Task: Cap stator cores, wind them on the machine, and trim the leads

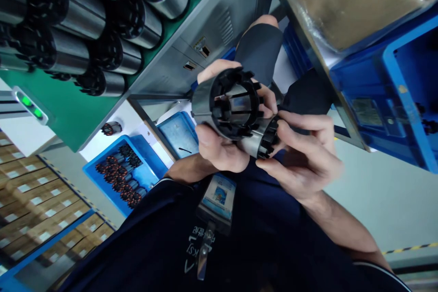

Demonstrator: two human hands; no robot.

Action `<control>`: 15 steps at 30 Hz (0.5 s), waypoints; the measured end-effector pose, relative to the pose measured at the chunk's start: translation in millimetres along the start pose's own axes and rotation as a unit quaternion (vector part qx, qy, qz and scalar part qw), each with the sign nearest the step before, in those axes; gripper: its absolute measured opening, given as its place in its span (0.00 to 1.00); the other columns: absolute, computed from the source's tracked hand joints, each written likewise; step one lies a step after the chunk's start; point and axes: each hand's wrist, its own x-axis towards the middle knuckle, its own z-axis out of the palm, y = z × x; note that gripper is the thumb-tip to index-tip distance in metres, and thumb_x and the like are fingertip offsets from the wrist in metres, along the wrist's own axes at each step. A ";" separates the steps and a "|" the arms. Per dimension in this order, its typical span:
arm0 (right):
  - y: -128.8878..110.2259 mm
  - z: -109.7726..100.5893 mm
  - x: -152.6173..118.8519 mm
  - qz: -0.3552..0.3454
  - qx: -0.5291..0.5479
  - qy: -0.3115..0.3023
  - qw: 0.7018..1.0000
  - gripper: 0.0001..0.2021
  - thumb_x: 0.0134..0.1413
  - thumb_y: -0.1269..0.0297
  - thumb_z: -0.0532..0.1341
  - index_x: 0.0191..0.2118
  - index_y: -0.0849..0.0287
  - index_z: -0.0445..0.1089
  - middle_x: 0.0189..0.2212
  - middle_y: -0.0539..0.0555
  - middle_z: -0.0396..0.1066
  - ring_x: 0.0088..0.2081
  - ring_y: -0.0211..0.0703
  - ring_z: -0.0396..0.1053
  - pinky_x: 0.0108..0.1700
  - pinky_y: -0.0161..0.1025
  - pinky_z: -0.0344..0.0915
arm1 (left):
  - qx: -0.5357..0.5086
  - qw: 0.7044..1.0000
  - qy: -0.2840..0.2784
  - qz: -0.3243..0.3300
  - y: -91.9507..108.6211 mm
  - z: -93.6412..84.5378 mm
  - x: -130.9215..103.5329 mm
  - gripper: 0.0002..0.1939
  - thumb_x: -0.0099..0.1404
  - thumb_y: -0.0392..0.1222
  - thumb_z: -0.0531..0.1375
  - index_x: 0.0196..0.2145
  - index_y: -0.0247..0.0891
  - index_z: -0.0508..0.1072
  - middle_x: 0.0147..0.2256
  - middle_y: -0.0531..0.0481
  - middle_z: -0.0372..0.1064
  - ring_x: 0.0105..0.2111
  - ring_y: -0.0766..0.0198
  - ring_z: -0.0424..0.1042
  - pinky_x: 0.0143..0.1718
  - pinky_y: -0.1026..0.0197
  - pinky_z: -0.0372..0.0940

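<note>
My left hand [224, 153] is closed around a large stator core [204, 102], a steel cylinder with a ring of black plastic prongs. Its open end faces up toward me, and the slotted inside shows. With fingertips and thumb, my right hand [304, 150] grips a smaller stator core [251, 143] by its black toothed end. The smaller piece lies just below and to the right of the large one, partly hidden behind it. Whether the two touch, I cannot tell.
Rows of similar steel cores [82, 9] lie on a green-topped bench [68, 105] at upper left. A blue bin [150, 155] holds several copper-wound pieces. At right are a blue crate [362, 77] and a plastic-wrapped carton [352, 4]. A metal cabinet [219, 18] stands ahead.
</note>
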 end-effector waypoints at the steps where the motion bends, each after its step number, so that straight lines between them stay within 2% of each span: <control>1: 2.0 5.6 -3.6 0.000 0.008 0.004 1.000 0.32 0.74 0.49 0.76 0.78 0.40 0.76 0.65 0.57 0.79 0.59 0.50 0.83 0.59 0.51 0.90 | -0.022 0.999 0.018 0.016 1.5 4.2 -2.2 0.77 0.49 0.94 0.08 0.50 0.56 0.83 0.47 0.47 0.82 0.55 0.48 0.85 0.51 0.35 0.86; 3: 5.3 16.5 -10.5 0.004 0.013 0.007 1.000 0.30 0.79 0.46 0.71 0.79 0.38 0.73 0.64 0.57 0.78 0.61 0.50 0.83 0.62 0.53 0.89 | -0.080 0.995 0.046 0.045 1.6 6.6 -6.3 0.67 0.60 0.95 0.18 0.51 0.56 0.82 0.46 0.45 0.82 0.55 0.45 0.85 0.52 0.33 0.85; 5: 7.1 24.2 -16.1 0.007 0.008 0.001 1.000 0.30 0.80 0.43 0.68 0.80 0.37 0.73 0.63 0.57 0.78 0.61 0.51 0.83 0.62 0.54 0.89 | -0.135 0.986 0.072 0.062 0.0 -0.2 -9.7 0.53 0.69 0.92 0.32 0.54 0.56 0.80 0.44 0.44 0.82 0.56 0.42 0.84 0.55 0.33 0.84; 8: 7.4 25.4 -22.0 0.012 -0.008 -0.050 0.999 0.30 0.82 0.43 0.66 0.81 0.39 0.72 0.64 0.60 0.78 0.60 0.54 0.83 0.59 0.53 0.89 | -0.211 0.972 0.077 0.071 -3.8 -22.0 -13.7 0.37 0.71 0.84 0.57 0.59 0.55 0.77 0.42 0.46 0.80 0.58 0.41 0.85 0.56 0.37 0.85; 10: 7.4 20.2 -24.6 0.031 0.004 -0.124 0.992 0.30 0.83 0.44 0.65 0.82 0.40 0.72 0.66 0.62 0.78 0.57 0.54 0.83 0.56 0.53 0.90 | -0.243 0.964 0.078 0.070 -8.8 -40.8 -17.8 0.35 0.68 0.77 0.66 0.61 0.54 0.76 0.42 0.48 0.81 0.54 0.43 0.86 0.53 0.40 0.86; 12: 9.4 12.3 -25.8 0.069 0.041 -0.192 0.978 0.29 0.84 0.44 0.64 0.81 0.40 0.73 0.69 0.62 0.77 0.50 0.50 0.84 0.53 0.51 0.90 | -0.214 0.970 0.096 0.065 -17.8 -63.6 -25.2 0.34 0.70 0.77 0.66 0.61 0.53 0.77 0.45 0.47 0.82 0.47 0.46 0.87 0.46 0.43 0.86; 15: 19.8 -0.8 -23.1 0.119 0.086 -0.220 0.964 0.25 0.83 0.49 0.65 0.78 0.40 0.77 0.67 0.61 0.77 0.44 0.46 0.85 0.46 0.49 0.89 | -0.048 0.981 0.175 0.065 -37.6 -112.6 -45.6 0.38 0.77 0.83 0.53 0.59 0.50 0.79 0.48 0.43 0.83 0.40 0.47 0.86 0.36 0.43 0.84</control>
